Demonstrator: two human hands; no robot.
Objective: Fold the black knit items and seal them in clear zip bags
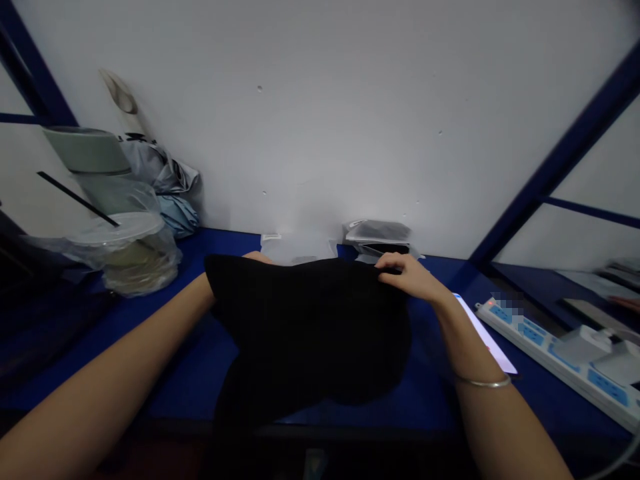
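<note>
A black piece of cloth [315,327], perhaps a garment, hangs between my two hands over the blue tabletop, its lower left part falling past the front edge. At its upper right corner my right hand [407,275] is closed, thumb and fingers pinching the fabric. My left hand [258,257] is behind the upper left of the cloth; only a bit of its back shows above the edge, and its fingers are hidden. Just behind the cloth lie a clear plastic bag [300,247] and a stack of packed plastic bags [379,232] near my right fingers.
On the left stand a lidded cup with a black straw in a plastic bag [135,257], a pale green tumbler [93,153] and folded umbrellas [173,193]. A lit phone [487,337] and a power strip with plugs [540,347] lie right. A white wall panel [320,133] rises behind.
</note>
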